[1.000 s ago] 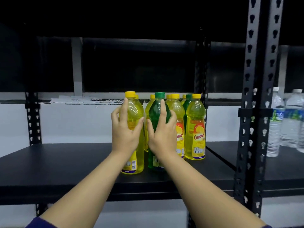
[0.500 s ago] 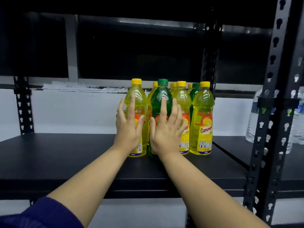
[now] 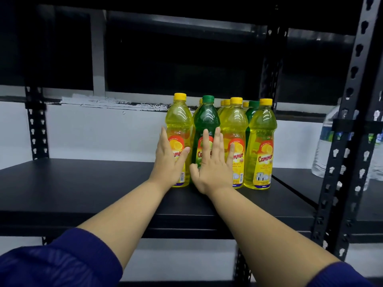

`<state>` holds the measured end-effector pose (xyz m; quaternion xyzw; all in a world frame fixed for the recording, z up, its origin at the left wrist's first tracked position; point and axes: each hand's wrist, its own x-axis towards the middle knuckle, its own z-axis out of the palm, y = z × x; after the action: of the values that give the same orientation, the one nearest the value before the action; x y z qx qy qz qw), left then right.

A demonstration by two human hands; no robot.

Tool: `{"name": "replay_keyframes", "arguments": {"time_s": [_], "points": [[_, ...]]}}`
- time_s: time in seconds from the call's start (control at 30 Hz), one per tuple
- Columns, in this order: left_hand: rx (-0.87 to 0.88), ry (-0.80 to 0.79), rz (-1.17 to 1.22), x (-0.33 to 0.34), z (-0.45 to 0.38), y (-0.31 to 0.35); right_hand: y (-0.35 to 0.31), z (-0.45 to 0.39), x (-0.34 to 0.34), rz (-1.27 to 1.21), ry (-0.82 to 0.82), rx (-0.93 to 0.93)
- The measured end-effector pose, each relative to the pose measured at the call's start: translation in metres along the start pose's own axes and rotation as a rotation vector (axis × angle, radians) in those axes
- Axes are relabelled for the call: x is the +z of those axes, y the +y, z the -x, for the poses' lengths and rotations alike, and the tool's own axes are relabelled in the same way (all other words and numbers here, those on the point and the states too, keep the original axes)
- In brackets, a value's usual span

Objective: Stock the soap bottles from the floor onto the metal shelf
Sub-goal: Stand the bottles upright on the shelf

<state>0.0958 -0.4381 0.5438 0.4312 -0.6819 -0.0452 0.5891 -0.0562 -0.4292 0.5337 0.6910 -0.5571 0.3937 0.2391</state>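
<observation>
Several soap bottles stand in a tight cluster on the black metal shelf [image 3: 83, 187], toward its right end. A yellow bottle [image 3: 179, 121] is at front left, with a green bottle [image 3: 206, 119] beside it, then two more yellow ones [image 3: 260, 141]. More bottles stand behind, mostly hidden. My left hand [image 3: 169, 162] is flat, fingers apart, in front of the front-left yellow bottle's label. My right hand [image 3: 213, 164] is spread open in front of the green bottle and its yellow neighbour. Neither hand grips anything.
A black perforated upright post [image 3: 344, 141] rises at the right. Behind it, clear water bottles [image 3: 325, 146] stand on the neighbouring shelf. Another post [image 3: 37, 121] stands at the back left. A dark shelf level hangs overhead.
Both hands have let go of the yellow and green bottles and opened flat. The bottles now stand further back with the group. My view has moved closer.
</observation>
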Motion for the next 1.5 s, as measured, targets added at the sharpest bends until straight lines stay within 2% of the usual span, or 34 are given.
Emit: {"name": "replay_keyframes", "arguments": {"time_s": [0.27,0.7,0.83,0.93,1.03,1.13,1.27,1.5], "points": [[-0.017,0.016,0.038,0.003,-0.002,0.000,-0.001,0.003,-0.005,0.028,-0.030,0.008],[-0.096,-0.063,-0.043,-0.010,0.009,0.004,-0.004,0.006,-0.022,0.021,-0.103,0.029],[-0.096,-0.032,-0.211,-0.018,0.014,0.008,0.001,0.011,-0.036,-0.001,-0.093,0.049],[-0.056,0.011,-0.549,-0.031,0.017,0.016,0.006,0.018,-0.044,0.011,-0.049,0.060],[-0.007,-0.032,-0.797,-0.047,0.025,0.021,0.008,0.023,-0.048,0.011,-0.066,0.095],[-0.078,-0.094,-0.839,-0.058,0.036,0.021,0.009,0.026,-0.052,0.022,-0.140,0.103],[-0.153,-0.198,-0.844,-0.068,0.047,0.025,0.007,0.037,-0.057,-0.046,-0.176,0.019],[-0.243,-0.248,-0.885,-0.081,0.055,0.034,0.001,0.045,-0.059,-0.149,-0.269,-0.068]]}}
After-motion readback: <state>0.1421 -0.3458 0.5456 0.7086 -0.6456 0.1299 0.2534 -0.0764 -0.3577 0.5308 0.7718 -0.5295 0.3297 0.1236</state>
